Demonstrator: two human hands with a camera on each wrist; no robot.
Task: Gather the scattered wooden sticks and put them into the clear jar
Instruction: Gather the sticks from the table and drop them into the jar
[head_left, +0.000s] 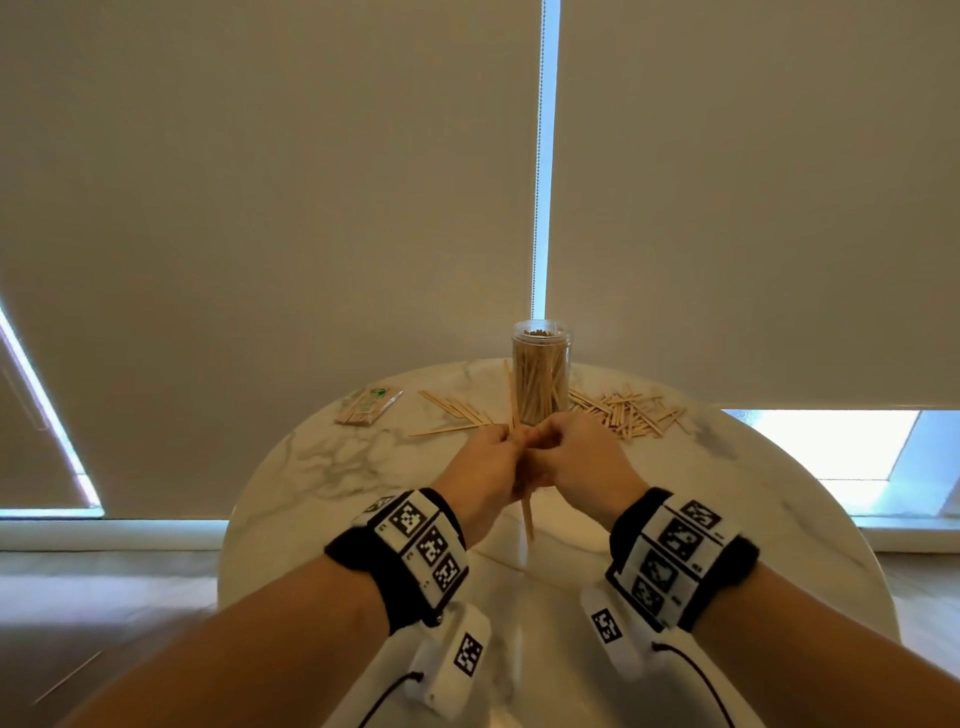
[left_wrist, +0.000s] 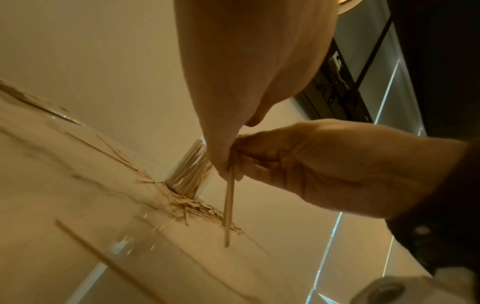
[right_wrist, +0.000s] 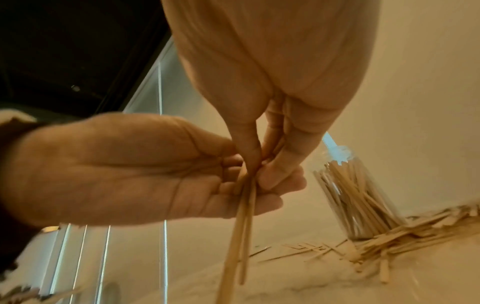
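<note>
Both hands meet above the middle of the round marble table (head_left: 322, 467), just in front of the clear jar (head_left: 542, 374). My left hand (head_left: 496, 447) and right hand (head_left: 553, 441) both pinch a small bundle of long wooden sticks (head_left: 528, 514), which is held nearly upright. In the right wrist view the sticks (right_wrist: 241, 236) hang below the curled fingers of both hands. The left wrist view shows one stick end (left_wrist: 229, 205) under the fingers. The jar (right_wrist: 355, 197) is open-topped and holds several sticks standing inside.
A pile of short scattered sticks (head_left: 628, 413) lies right of the jar. Several longer sticks (head_left: 457, 410) lie to its left. A wrapped packet of sticks (head_left: 369, 405) sits at the table's far left. Window blinds hang close behind the table.
</note>
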